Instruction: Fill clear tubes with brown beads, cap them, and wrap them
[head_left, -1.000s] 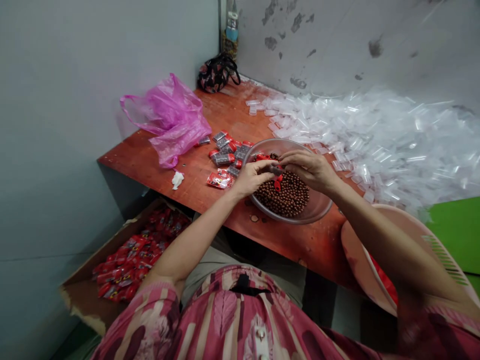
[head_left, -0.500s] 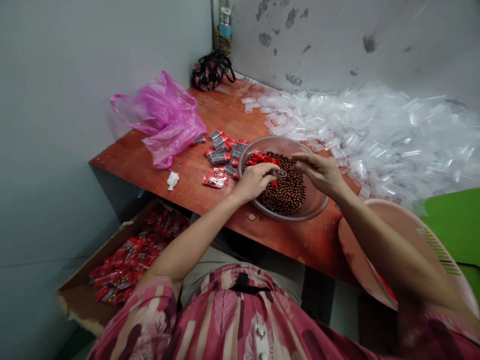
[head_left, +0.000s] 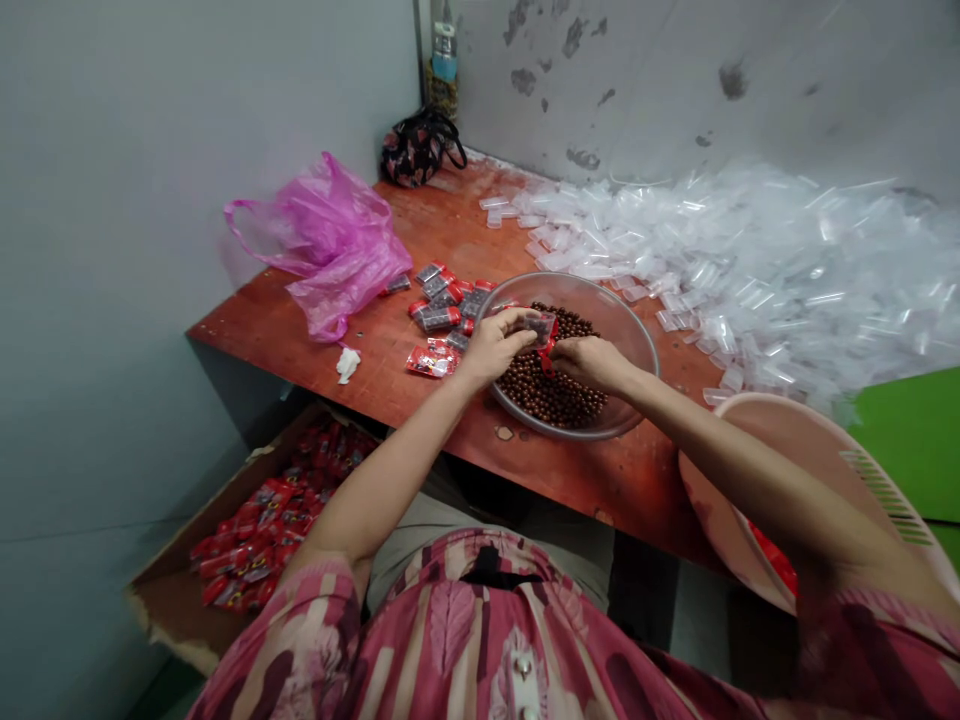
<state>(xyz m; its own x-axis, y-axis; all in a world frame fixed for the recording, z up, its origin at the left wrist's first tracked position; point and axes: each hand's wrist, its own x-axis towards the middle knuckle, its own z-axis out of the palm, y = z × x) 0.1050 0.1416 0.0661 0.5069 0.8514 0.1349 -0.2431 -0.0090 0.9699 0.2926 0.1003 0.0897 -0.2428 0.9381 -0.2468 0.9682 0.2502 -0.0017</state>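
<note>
A round see-through bowl (head_left: 636,345) holds many small brown balls (head_left: 559,400). Above it, my left hand (head_left: 496,345) pinches a small clear case (head_left: 538,328) with dark contents. My right hand (head_left: 589,362) is closed at a red piece (head_left: 548,355) beside the case's right end, over the balls. Filled cases with red ends (head_left: 439,317) lie in a loose group left of the bowl, with a flat red printed packet (head_left: 432,360) in front of them.
Clear empty cases (head_left: 750,270) are heaped at the right. A pink plastic bag (head_left: 330,240) and a dark patterned pouch (head_left: 418,148) rest on the red table (head_left: 420,215). Below are a carton (head_left: 161,590) of red packets and a pink basket (head_left: 787,430).
My right hand has moved down and left, and its fingers have closed at the red piece. The case in my left hand has shifted slightly up and left and now shows its flat side.
</note>
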